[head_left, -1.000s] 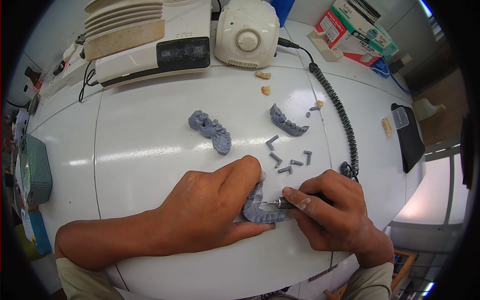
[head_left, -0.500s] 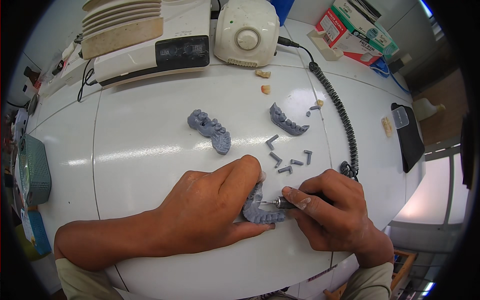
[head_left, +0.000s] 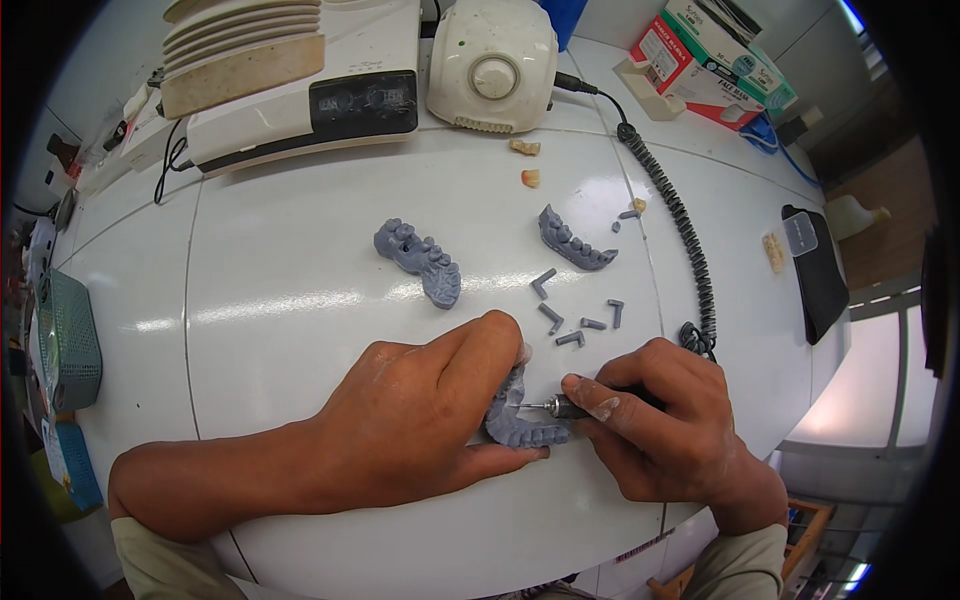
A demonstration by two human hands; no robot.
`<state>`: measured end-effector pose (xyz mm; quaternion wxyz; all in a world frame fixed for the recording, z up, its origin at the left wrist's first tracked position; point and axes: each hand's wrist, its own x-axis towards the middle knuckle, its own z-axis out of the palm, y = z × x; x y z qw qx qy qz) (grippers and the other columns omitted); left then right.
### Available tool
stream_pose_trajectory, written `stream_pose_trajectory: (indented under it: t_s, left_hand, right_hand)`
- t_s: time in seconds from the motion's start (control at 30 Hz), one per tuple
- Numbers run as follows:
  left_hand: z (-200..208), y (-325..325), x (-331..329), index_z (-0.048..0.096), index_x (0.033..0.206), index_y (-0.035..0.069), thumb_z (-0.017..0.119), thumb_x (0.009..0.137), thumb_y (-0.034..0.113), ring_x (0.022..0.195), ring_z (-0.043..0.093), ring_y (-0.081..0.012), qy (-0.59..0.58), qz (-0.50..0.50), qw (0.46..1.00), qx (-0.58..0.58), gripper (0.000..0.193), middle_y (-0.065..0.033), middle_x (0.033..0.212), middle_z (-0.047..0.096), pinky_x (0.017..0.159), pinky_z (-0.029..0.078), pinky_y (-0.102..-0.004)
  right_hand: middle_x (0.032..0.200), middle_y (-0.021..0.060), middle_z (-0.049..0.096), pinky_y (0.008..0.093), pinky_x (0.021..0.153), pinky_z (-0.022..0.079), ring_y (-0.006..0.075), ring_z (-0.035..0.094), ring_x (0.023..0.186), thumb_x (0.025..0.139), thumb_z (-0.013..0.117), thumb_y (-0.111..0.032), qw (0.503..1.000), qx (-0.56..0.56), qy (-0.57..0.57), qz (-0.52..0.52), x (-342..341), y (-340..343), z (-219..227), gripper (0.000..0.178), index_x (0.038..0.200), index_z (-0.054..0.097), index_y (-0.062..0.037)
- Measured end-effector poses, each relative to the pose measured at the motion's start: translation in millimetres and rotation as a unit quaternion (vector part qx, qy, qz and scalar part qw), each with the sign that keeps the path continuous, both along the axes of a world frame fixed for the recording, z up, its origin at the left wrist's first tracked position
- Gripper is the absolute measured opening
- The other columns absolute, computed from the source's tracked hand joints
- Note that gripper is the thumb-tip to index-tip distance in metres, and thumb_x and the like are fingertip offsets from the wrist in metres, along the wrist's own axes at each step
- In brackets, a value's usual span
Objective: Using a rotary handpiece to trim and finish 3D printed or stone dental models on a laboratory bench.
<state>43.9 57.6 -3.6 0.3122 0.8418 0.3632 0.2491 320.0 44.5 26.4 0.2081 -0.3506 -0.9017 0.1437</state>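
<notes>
At the near edge, your two pale sleeves [head_left: 175, 560] frame the white table [head_left: 400, 550]. Your left hand [head_left: 420, 400] has its grip closed on a grey dental arch model [head_left: 527, 432], which sits between your hands with its open side toward the right. Your thumb lies along the near side of the model, and your bent forefinger is at its far end. Your right hand [head_left: 668, 425] has its grip closed around a dark handpiece [head_left: 567, 406], held like a pen. The thin bit [head_left: 532, 405] points left to the inner curve of the arch; you cannot tell from here whether its tip touches.

Just beyond your hands lie several small L-shaped grey pieces [head_left: 616, 316] and a short straight one [head_left: 593, 324]. Farther off, two more grey tooth models rest well apart, one to the left [head_left: 420, 262] and one to the right [head_left: 574, 245]. Behind the right-hand one are two small tooth-coloured pieces [head_left: 530, 179].

A black coiled cord [head_left: 680, 215] runs from behind your right hand up to a cream control box [head_left: 490, 40] with a round dial. Left of that box stands a white machine [head_left: 270, 140] with a dark front panel.
</notes>
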Motion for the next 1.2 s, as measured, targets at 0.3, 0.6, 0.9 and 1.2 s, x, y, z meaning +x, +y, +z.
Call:
stream_pose_trajectory:
  t_s: [0.3, 0.6, 0.9, 1.2]
  left_hand:
    - [1.8, 0.2, -0.5, 0.06, 0.124, -0.003, 0.106, 0.079, 0.035, 0.069, 0.071, -0.016, 0.014, -0.003, 1.0, -0.014, 0.075, -0.0083, 0.088, 0.068, 0.061, 0.06, -0.0296]
    - [2.0, 0.0, -0.2, 0.059, 0.124, -0.002, 0.106, 0.08, 0.035, 0.066, 0.07, -0.0151, 0.015, -0.005, 1.0, -0.011, 0.075, -0.0073, 0.088, 0.068, 0.058, 0.058, -0.0292]
    - [0.0, -0.8, 0.3, 0.06, 0.124, -0.002, 0.106, 0.079, 0.036, 0.069, 0.071, -0.016, 0.013, 0.001, 1.0, 0.0, 0.075, -0.0076, 0.087, 0.068, 0.06, 0.059, -0.0297]
    - [1.1, -0.3, -0.1, 0.06, 0.124, -0.003, 0.106, 0.08, 0.036, 0.071, 0.072, -0.0169, 0.017, -0.002, 1.0, -0.01, 0.074, -0.0078, 0.088, 0.068, 0.061, 0.06, -0.0309]
  right_hand:
    - [0.091, 0.0052, 0.068, 0.0343, 0.057, 0.048, 0.0181, 0.064, 0.073, 0.081, 0.09, -0.001, 1.0, -0.005, -0.001, -0.004, -0.2, 0.0, 0.5, 0.042, 0.122, 0.084, -0.0081]
    - [0.091, 0.005, 0.068, 0.0342, 0.056, 0.047, 0.0178, 0.064, 0.074, 0.081, 0.09, -0.001, 1.0, 0.001, -0.002, -0.008, -2.4, -1.0, 1.0, 0.04, 0.12, 0.084, -0.0075]
    - [0.091, 0.0046, 0.068, 0.034, 0.056, 0.046, 0.0181, 0.064, 0.073, 0.079, 0.09, -0.001, 1.0, 0.003, 0.002, -0.007, -0.9, -0.5, 0.1, 0.043, 0.121, 0.085, -0.0078]
    - [0.091, 0.0046, 0.068, 0.0341, 0.056, 0.046, 0.0182, 0.064, 0.073, 0.078, 0.09, -0.001, 1.0, 0.004, 0.001, -0.006, -0.9, -0.7, -0.6, 0.045, 0.122, 0.085, -0.0082]
